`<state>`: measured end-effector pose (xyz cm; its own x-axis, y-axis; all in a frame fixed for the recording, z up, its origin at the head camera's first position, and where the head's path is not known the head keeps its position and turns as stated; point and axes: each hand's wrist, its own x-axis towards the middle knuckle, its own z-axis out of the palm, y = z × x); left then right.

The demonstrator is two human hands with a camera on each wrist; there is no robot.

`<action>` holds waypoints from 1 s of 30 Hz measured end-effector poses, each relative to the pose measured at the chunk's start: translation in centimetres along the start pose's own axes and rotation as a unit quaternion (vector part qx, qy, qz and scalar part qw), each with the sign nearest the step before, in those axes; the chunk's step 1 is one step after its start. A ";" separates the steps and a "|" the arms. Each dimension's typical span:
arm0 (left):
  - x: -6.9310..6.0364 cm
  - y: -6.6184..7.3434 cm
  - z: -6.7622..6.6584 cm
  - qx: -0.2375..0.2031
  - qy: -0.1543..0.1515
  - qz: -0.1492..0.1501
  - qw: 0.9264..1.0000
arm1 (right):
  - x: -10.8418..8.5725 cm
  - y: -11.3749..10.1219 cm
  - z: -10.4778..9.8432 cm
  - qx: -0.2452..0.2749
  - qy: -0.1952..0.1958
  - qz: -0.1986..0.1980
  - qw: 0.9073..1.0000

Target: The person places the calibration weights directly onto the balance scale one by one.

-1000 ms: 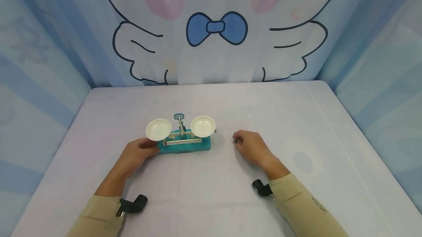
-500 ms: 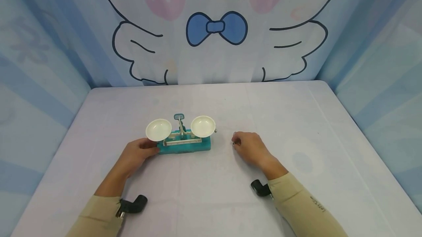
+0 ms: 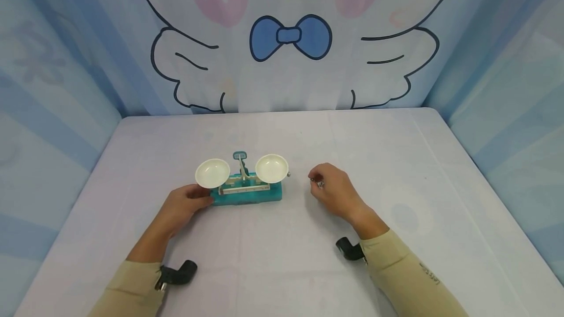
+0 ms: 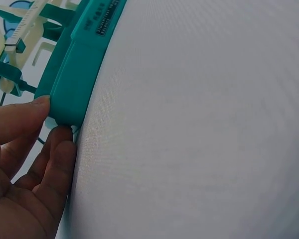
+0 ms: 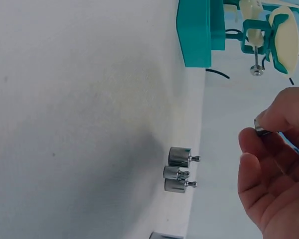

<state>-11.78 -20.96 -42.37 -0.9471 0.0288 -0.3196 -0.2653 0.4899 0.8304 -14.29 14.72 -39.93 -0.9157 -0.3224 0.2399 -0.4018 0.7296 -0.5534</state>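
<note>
A small balance scale (image 3: 246,197) with a teal base and two cream pans stands on the table. My left hand (image 3: 182,207) grips the left end of its base, the thumb on one side and fingertips against the end, as the left wrist view shows. Both the left pan (image 3: 212,173) and the right pan (image 3: 271,168) hold nothing. To the right of the scale, my right hand (image 3: 337,188) pinches a small metal weight (image 5: 260,128) between thumb and index finger, raised off the table. Most of that weight is hidden by the fingertips.
Several shiny knobbed weights stand close together on the table below the right hand, among them a larger weight (image 5: 180,157) and a smaller weight (image 5: 172,173). Another metal piece (image 5: 164,236) is cut off by the frame's lower edge. Printed cloth (image 3: 291,82) hangs behind the table.
My right hand has risen away from the table with the small weight in its fingertips, and metal weights now show beneath it. The left hand and the scale have stayed put.
</note>
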 end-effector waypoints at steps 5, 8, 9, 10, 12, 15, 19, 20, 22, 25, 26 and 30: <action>0.0 0.0 0.0 0.005 -0.001 -0.001 1.000 | 0.1 -0.5 -0.2 0.019 0.017 -0.011 1.000; 0.0 0.0 0.0 0.004 -0.001 0.000 1.000 | 0.4 -0.9 -0.3 0.031 0.026 -0.024 0.999; 0.0 0.0 0.0 0.003 -0.001 0.001 1.000 | 0.5 -1.0 -0.4 0.034 0.029 -0.029 0.999; 0.0 0.0 -0.1 0.001 -0.002 0.001 1.000 | 0.6 -1.2 -0.4 0.037 0.034 -0.034 0.998; 0.0 0.0 -0.1 0.001 -0.002 0.001 1.000 | 0.9 -1.5 -0.4 0.041 0.037 -0.040 0.998; 0.0 0.0 -0.1 -0.001 -0.002 0.002 1.000 | 1.3 -2.1 -0.5 0.035 0.037 -0.043 0.998; 0.0 0.0 -0.1 -0.002 -0.001 0.003 1.000 | 2.0 -2.8 -0.5 0.023 0.030 -0.036 0.999; 0.0 0.0 -0.1 -0.003 -0.001 0.003 1.000 | 2.2 -2.9 -0.6 0.021 0.028 -0.035 0.999; -0.1 0.1 0.0 -0.003 0.000 0.003 1.000 | 2.6 -3.1 -0.6 0.017 0.026 -0.035 0.999; -0.2 0.2 -0.1 -0.003 0.000 0.003 1.000 | 3.4 -3.5 -0.6 0.013 0.022 -0.037 0.999; -0.2 0.2 -0.1 -0.002 0.000 0.004 1.000 | 3.6 -3.6 -0.6 0.012 0.020 -0.039 0.999; -0.2 0.2 -0.1 -0.004 0.002 0.004 1.000 | 4.5 -4.3 -0.4 0.015 0.005 -0.040 0.999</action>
<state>-11.69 -20.98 -42.14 -0.9499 0.0289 -0.3113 -0.2594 0.4831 0.8363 -16.73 10.39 -36.14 -0.8809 -0.3726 0.2917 -0.4732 0.6839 -0.5553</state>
